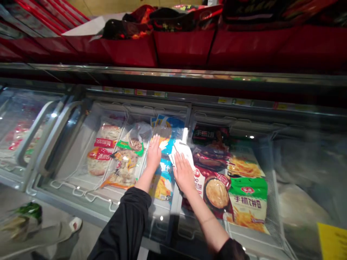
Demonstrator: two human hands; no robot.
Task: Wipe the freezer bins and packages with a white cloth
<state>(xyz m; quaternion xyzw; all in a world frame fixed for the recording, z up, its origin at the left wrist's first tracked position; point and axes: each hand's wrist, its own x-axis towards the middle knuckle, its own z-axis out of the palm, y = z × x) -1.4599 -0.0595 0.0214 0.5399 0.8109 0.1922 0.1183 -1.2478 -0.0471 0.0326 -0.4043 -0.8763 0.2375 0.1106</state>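
Note:
My left hand (153,154) lies with its fingers stretched out over the freezer's glass cover, above blue bags of frozen food (165,173). My right hand (184,172) presses a white cloth (187,151) against the glass near the divider between two bays. Its fingers rest flat across the cloth, which may be folded paper. Below the glass on the right are a red bag with a round flatbread picture (215,191) and a green and white bag (248,202). To the left of my left hand are an orange-edged bag (121,168) and red-and-clear bags (100,159).
Dark-topped packages (173,20) stand in red boxes (184,45) on a shelf above. A curved grey handle (58,133) edges the lid at left. Price labels (141,92) line the back rail. A yellow sign (333,240) is at lower right.

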